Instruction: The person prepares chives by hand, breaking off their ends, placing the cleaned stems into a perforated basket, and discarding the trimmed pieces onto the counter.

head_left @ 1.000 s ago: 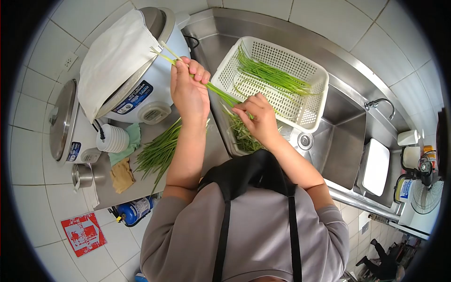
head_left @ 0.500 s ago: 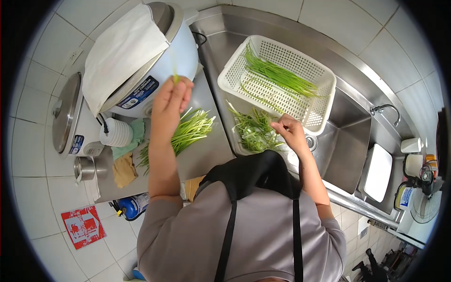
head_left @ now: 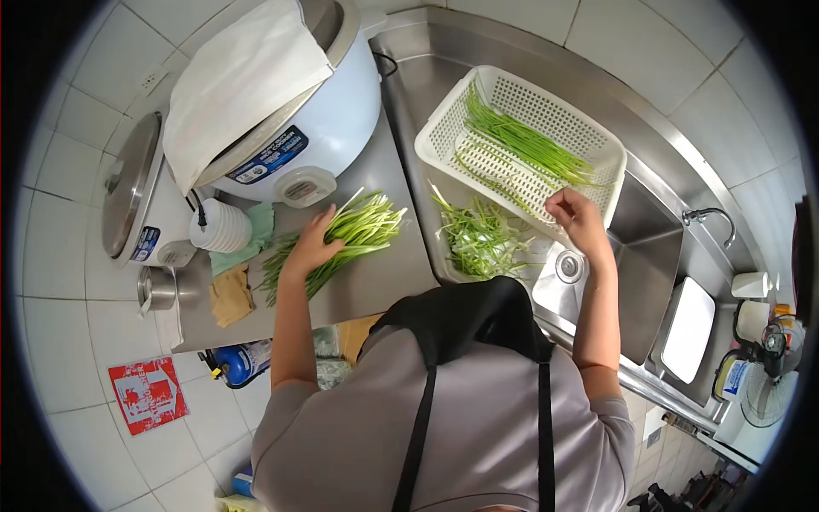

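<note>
On the steel counter lies a bunch of garlic chives (head_left: 363, 224) with pale ends toward the upper right. My left hand (head_left: 316, 245) rests at its left side, thumb and fingers apart against the stalks. My right hand (head_left: 582, 224) is at the near right rim of a white perforated basket (head_left: 439, 141), its fingers curled together; whatever they hold is too small to make out. Inside the basket, longer green chives (head_left: 529, 141) lie in a neat row, with a few loose stalks nearer me. Below the basket sits a loose heap of green trimmings (head_left: 478, 239) in the sink basin.
A large rice cooker (head_left: 341, 128) with a white cloth (head_left: 243, 81) stands at the back left. Near it are stacked white cups (head_left: 223, 228), a green cloth (head_left: 260, 226) and a tan cloth (head_left: 231, 294). A faucet (head_left: 710, 218) and a white lid-like tray (head_left: 688, 328) are right.
My left hand has come down from in front of the rice cooker, where it held a thin stalk, to the chive bunch. My right hand has moved from the trimmings toward the basket's right rim.
</note>
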`<state>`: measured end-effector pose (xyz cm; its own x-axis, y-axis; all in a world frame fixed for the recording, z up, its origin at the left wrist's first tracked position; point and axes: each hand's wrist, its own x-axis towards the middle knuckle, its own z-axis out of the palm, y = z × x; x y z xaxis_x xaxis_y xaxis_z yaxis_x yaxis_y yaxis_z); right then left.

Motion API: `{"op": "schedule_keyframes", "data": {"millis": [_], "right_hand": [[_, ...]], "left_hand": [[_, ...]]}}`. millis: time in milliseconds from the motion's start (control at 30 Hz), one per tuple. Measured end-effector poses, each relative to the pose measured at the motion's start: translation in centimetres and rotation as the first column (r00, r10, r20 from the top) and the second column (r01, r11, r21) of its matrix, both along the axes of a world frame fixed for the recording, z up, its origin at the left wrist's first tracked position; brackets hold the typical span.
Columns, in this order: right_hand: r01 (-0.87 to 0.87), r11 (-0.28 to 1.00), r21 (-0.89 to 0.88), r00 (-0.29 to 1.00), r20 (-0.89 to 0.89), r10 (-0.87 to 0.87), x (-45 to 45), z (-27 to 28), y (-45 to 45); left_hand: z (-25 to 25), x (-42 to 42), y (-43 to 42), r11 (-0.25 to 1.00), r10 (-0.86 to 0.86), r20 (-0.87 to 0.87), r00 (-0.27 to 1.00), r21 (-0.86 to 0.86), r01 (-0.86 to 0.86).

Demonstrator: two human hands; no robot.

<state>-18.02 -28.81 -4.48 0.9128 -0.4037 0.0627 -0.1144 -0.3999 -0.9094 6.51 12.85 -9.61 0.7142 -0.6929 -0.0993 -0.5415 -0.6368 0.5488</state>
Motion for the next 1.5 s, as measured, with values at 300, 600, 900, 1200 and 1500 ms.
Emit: {"op": "schedule_keyframes", "data": {"millis": [300, 600, 900, 1200, 1500], "right_hand": [[-0.062, 0.914, -0.400, 0.909, -0.402, -0.114, 2.4, -1.3, -10.7], [-0.089, 0.684, -0.724, 0.743, -0.505, -0.439, 6.2, -8.6, -13.2], [-0.036, 0.865, -0.500, 0.836, -0.489, -0.248, 6.1, 0.0, -13.0], [-0.189, 0.706, -0.683, 0.974, -0.223, 0.045, 5.0, 9.1, -3.9], [0.145, 0.759, -0.634, 0.972, -0.050, -0.228, -0.9, 13.4, -4.3]], "left_hand": [[0.6, -2.9, -1.9, 0.989, -0.002, 0.230, 0.973, 0.146, -0.032], [2.0, -3.6, -3.1, 0.989, 0.054, 0.267, 0.962, 0.117, -0.088], [7.5, -5.5, -10.4, 0.953, -0.019, 0.350, 0.937, -0.276, 0.123], [8.9, -10.0, -28.6, 0.667, -0.201, 0.462, 0.864, -0.581, 0.467], [7.4, -7.8, -32.0, 0.756, -0.308, 0.530, 0.790, -0.368, 0.542]]}}
